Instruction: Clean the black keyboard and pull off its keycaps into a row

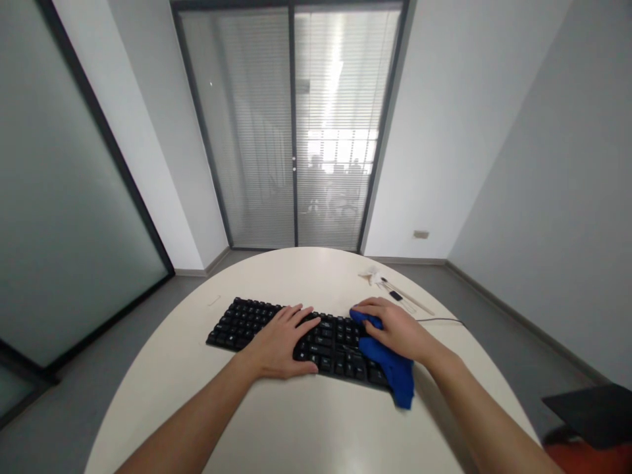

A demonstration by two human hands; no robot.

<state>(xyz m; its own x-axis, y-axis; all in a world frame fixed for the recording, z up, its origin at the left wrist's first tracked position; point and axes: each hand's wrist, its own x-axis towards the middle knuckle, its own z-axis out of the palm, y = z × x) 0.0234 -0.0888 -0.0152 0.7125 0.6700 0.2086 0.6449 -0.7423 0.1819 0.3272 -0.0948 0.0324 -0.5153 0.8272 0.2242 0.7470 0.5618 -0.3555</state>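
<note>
A black keyboard (247,322) lies across the white table, slightly slanted. My left hand (280,345) rests on its middle, fingers spread over the keys and thumb along the near edge. At the keyboard's right end, my right hand (395,327) is closed around a blue cloth (395,372). Part of the cloth bunches under my fingers, and the rest hangs over the near right corner onto the tabletop. The keys beneath both hands and the cloth are hidden.
On the round table (316,270), beyond my right hand, lie a crumpled white tissue (374,275), a thin stick (409,296), a small black object (395,296) and swabs. A cable (439,320) runs to the right edge. A dark chair (592,411) stands at lower right.
</note>
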